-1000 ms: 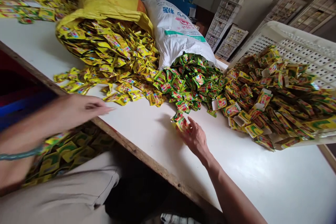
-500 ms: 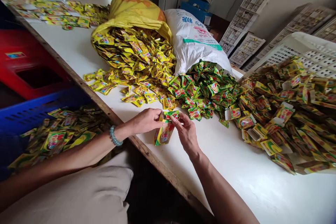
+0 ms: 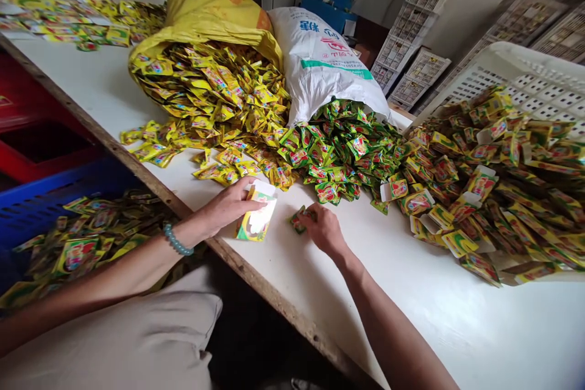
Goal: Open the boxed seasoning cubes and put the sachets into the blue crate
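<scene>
My left hand (image 3: 231,204) is closed on a small yellow-and-green carton (image 3: 256,219), which stands tilted near the table edge with its white top flap up. A hand's width to the right, my right hand (image 3: 323,228) pinches a green candy packet (image 3: 299,219) just over the white table. Beyond them, yellow packets (image 3: 228,85) spill from a yellow sack (image 3: 214,9). Beside these, green packets (image 3: 351,152) pour out of a white sack (image 3: 320,55). Several similar cartons (image 3: 484,195) lie heaped on the right.
A white plastic basket (image 3: 516,67) lies on its side behind the carton heap. Below the wooden table edge (image 3: 256,286), a blue crate (image 3: 27,207) holds several cartons, with a red bin (image 3: 27,109) behind it. Stacked white crates (image 3: 411,18) stand against the wall.
My hands have moved apart. The left one has drawn the carton leftward and turned it, and the right one has come away with a green packet. The whole view has shifted slightly.
</scene>
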Motion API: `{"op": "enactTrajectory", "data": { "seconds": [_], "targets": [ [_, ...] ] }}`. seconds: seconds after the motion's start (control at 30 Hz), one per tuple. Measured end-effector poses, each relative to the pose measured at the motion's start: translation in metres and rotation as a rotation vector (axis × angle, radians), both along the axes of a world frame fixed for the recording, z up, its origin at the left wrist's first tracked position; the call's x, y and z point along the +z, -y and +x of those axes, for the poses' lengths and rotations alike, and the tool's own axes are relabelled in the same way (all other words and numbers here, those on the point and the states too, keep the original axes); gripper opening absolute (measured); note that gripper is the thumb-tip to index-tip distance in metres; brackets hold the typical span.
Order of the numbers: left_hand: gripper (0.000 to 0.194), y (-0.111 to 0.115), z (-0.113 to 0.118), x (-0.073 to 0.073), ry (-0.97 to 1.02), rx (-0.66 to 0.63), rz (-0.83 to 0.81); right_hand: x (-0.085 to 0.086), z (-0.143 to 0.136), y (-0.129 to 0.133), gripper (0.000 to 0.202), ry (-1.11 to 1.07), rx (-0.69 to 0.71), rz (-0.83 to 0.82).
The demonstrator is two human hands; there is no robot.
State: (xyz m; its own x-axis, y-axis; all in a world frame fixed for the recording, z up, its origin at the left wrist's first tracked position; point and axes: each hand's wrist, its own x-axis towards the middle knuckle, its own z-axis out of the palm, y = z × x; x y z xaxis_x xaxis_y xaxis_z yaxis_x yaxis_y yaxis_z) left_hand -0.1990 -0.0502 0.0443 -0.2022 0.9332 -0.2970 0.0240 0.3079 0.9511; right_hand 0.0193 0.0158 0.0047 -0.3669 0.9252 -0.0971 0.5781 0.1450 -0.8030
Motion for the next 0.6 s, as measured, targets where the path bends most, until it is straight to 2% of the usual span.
{"op": "enactTrajectory", "data": {
  "seconds": [0.03, 0.1, 0.17, 0.27, 0.33, 0.37, 0.47, 0.6],
  "targets": [
    [0.058, 0.001, -0.002, -0.001, 0.001, 0.008, 0.006, 0.000, -0.001, 0.000, 0.012, 0.149, 0.013, 0.085],
    [0.068, 0.004, -0.006, -0.004, 0.008, 0.021, 0.023, 0.001, -0.002, 0.002, 0.023, 0.344, 0.032, 0.262],
    [0.078, 0.007, -0.009, -0.008, 0.021, 0.044, 0.036, 0.004, 0.000, 0.006, 0.033, 0.378, 0.104, 0.426],
    [0.078, 0.009, -0.014, -0.012, 0.052, 0.088, 0.026, 0.001, 0.005, 0.017, 0.034, 0.311, 0.367, 0.538],
    [0.069, 0.010, -0.017, -0.014, 0.074, 0.106, 0.012, -0.004, 0.008, 0.025, 0.038, 0.241, 0.488, 0.531],
    [0.064, 0.010, -0.018, -0.014, 0.092, 0.105, 0.003, -0.006, 0.009, 0.028, 0.039, 0.206, 0.505, 0.507],
    [0.052, 0.011, -0.021, -0.013, 0.161, 0.089, -0.019, -0.008, 0.007, 0.026, 0.038, 0.080, 0.466, 0.384],
    [0.045, 0.014, -0.024, -0.009, 0.257, 0.107, 0.026, 0.003, -0.003, 0.009, 0.030, -0.062, 0.358, 0.124]
  ]
}}
